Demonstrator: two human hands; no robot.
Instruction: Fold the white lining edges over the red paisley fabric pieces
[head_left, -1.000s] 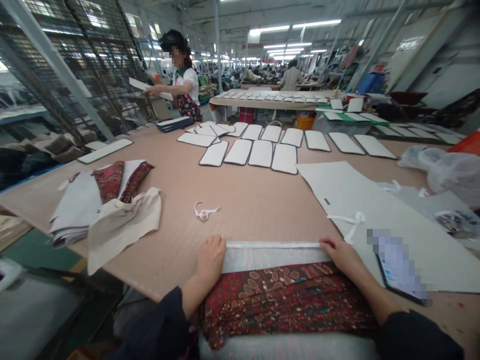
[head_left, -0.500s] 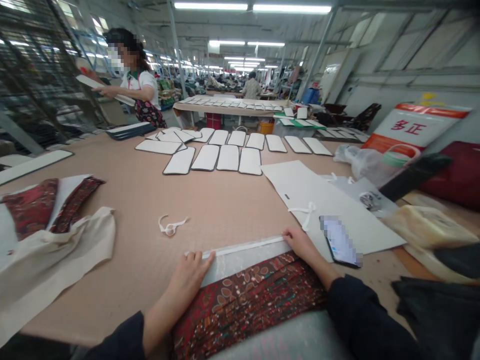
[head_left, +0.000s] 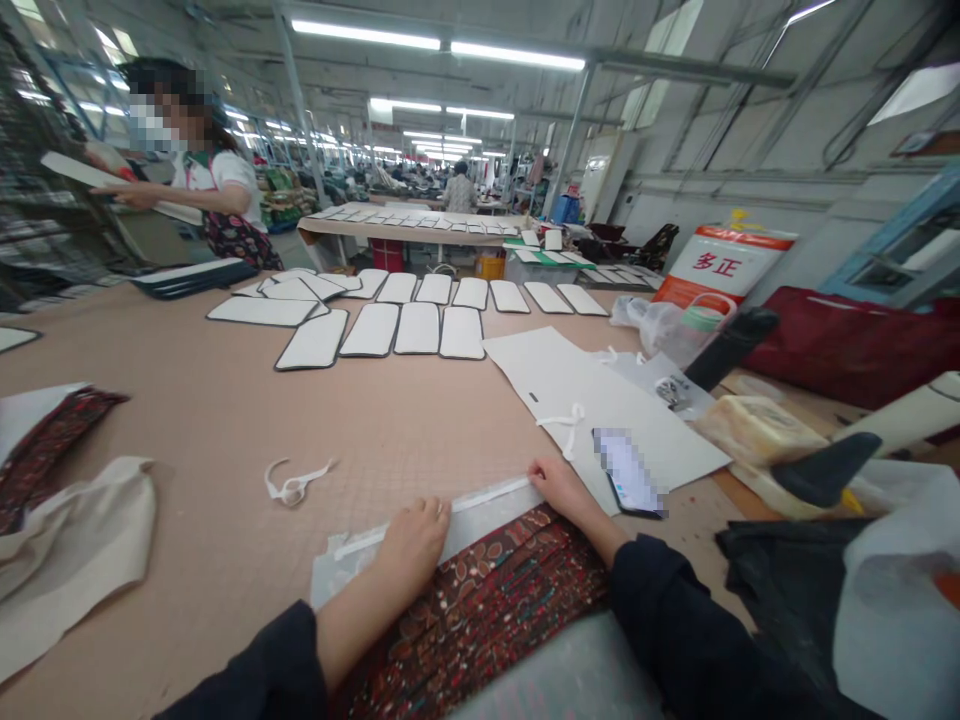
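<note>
On the near side of the table lies a translucent plastic bag [head_left: 480, 512] with a white strip [head_left: 495, 494] along its far edge. Dark red-brown patterned, pleated fabric [head_left: 480, 610] shows below the strip; I cannot tell if it is inside the plastic or on it. My left hand [head_left: 416, 535] presses down midway along the strip, its fingers bent and close together over the bag's edge. At the strip's right end, my right hand [head_left: 553, 483] pinches the bag's corner. A curled white strip [head_left: 294, 485] lies loose beyond my left hand.
A large pale board [head_left: 600, 385] lies right of centre, with a phone [head_left: 628, 472] on it. White dark-edged panels [head_left: 416, 328] stand in rows farther back. Cream cloth [head_left: 82, 550] lies at left. A co-worker [head_left: 199, 170] holds a white panel beyond the table.
My left hand has slid right along the strip, uncovering the bag's left end, and its fingers have drawn together. My right hand keeps its grip. The camera view has turned right.
</note>
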